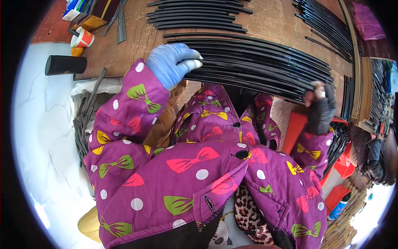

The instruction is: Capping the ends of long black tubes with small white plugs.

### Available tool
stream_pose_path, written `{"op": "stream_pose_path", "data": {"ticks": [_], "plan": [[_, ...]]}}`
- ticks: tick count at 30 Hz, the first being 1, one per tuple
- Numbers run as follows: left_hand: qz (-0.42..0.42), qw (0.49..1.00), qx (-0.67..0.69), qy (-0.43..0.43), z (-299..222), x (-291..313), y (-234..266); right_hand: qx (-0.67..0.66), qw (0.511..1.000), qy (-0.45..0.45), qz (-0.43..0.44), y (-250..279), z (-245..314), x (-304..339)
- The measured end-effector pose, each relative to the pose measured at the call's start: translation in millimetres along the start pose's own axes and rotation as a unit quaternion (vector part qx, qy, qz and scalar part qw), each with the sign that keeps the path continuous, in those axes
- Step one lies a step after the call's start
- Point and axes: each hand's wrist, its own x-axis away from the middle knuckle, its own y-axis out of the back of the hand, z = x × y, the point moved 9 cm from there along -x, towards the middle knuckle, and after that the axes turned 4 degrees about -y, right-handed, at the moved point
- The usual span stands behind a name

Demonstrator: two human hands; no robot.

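Note:
Long thin black strips (265,56) lie side by side along the table's near edge. At their left end is my left hand (172,62), in a blue glove with pale fingertips. Its thumb and fingers close on the end of a black strip (240,68) that looks a little blurred. My right hand (321,101), in a dark grey fingerless glove, is at the right end of the same strips. Its fingers are curled in a pinch against the strip ends; the exact contact there is partly hidden and smeared by motion.
More black strips (199,14) lie farther back on the brown table (273,25), with another bundle (325,23) at the far right. A paper cup (83,38) and a black cylinder (66,65) are at left. Dark strips (85,108) fill a bag below; a red container (296,128) stands at right.

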Motion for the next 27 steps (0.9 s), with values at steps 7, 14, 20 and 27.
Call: {"op": "stream_pose_path", "data": {"ticks": [7, 14, 20, 27], "plan": [[0.024, 0.986, 0.087, 0.138, 37, 6, -5, -0.078, 0.996, -0.016, 0.038, 26, -19, -4], [0.018, 0.967, 0.176, 0.181, 44, 16, -6, -0.117, 0.992, -0.032, 0.025, 25, -24, -2], [-0.026, 0.966, 0.195, 0.167, 35, 13, -3, -0.103, 0.993, -0.047, 0.034, 18, -27, 4], [-0.023, 0.957, 0.160, 0.239, 80, 31, 25, -0.125, 0.990, -0.020, -0.061, 153, -35, -5]]}}
